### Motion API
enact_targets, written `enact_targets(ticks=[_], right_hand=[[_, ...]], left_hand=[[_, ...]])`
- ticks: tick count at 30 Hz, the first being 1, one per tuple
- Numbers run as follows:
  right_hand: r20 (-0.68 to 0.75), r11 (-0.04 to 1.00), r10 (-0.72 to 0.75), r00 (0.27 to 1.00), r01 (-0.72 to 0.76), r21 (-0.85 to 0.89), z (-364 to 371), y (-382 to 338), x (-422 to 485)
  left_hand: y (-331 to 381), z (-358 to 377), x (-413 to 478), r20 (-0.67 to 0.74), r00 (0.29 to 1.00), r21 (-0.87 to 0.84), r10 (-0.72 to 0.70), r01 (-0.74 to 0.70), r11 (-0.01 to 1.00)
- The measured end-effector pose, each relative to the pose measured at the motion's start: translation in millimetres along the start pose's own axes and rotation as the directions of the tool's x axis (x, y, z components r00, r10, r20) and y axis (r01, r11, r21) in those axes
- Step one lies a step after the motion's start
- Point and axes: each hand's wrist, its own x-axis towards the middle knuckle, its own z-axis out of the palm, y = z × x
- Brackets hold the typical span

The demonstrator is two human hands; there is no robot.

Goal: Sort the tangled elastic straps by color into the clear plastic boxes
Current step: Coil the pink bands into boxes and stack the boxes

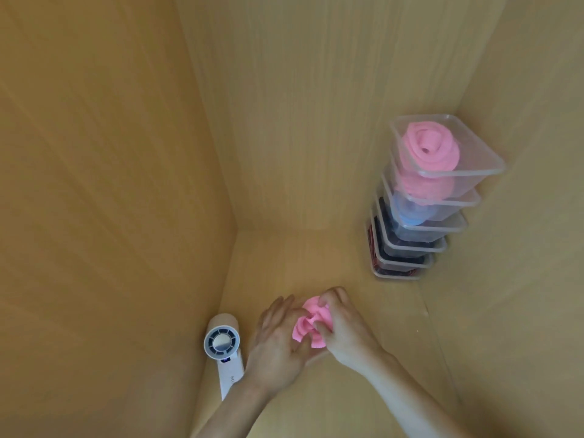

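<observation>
A bunched pink elastic strap point(308, 325) lies low on the wooden floor of a cabinet-like space, held between both hands. My left hand point(278, 346) grips its left side and my right hand point(344, 330) pinches its right side from above. A stack of several clear plastic boxes point(493, 164) stands at the back right corner. The top box holds a rolled pink strap point(426, 148). Another pink roll point(423, 184) sits in the box under it, then a blue strap point(410, 216), then dark straps point(388, 248) lower down.
A white handheld fan point(222, 346) lies on the floor just left of my left hand, against the left wooden wall point(110, 184). Wooden panels close the space at the back point(316, 121) and right point(521, 279).
</observation>
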Motion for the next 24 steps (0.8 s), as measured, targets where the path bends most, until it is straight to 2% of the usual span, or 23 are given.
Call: enact_targets(ticks=[3, 9, 11, 13, 15, 17, 19, 21, 24], right_hand=[[-0.002, 0.985, -0.01, 1.0, 0.01, -0.173, 4, 4, -4], [-0.032, 0.949, 0.008, 0.999, -0.018, -0.314, 4, -2, -15], [-0.049, 0.951, -0.012, 0.999, -0.004, -0.31, 3, 0, -20], [-0.123, 0.976, -0.01, 0.992, -0.017, -0.215, -2, 3, -26], [-0.312, 0.992, 0.045, 0.949, -0.08, -0.1, -10, 10, -35], [-0.457, 0.978, 0.158, 0.875, -0.203, -0.052, -18, 23, -45], [-0.44, 0.92, 0.304, 0.845, -0.38, -0.094, -25, 38, -53], [-0.347, 0.812, 0.433, 0.832, -0.527, -0.25, -25, 51, -60], [-0.315, 0.736, 0.477, 0.821, -0.568, -0.367, -14, 63, -71]], left_hand=[[-7, 7, 1, 0.039, 0.999, 0.18, -0.008, 0.001, 0.984], [-14, 15, -1, 0.064, 0.997, 0.236, 0.032, -0.046, 0.971], [-15, 17, -2, 0.069, 0.997, 0.256, 0.035, -0.051, 0.965], [-16, 17, -3, 0.066, 0.997, 0.26, 0.043, -0.059, 0.964], [-17, 15, -3, 0.05, 0.997, 0.222, 0.058, -0.067, 0.973], [-17, 15, -2, 0.031, 0.998, 0.164, 0.063, -0.067, 0.984], [-15, 14, -2, 0.016, 0.998, 0.128, 0.067, -0.069, 0.989], [-12, 12, -2, -0.013, 0.997, 0.104, 0.073, -0.072, 0.992], [-7, 10, 0, -0.043, 0.997, 0.081, 0.068, -0.065, 0.995]])
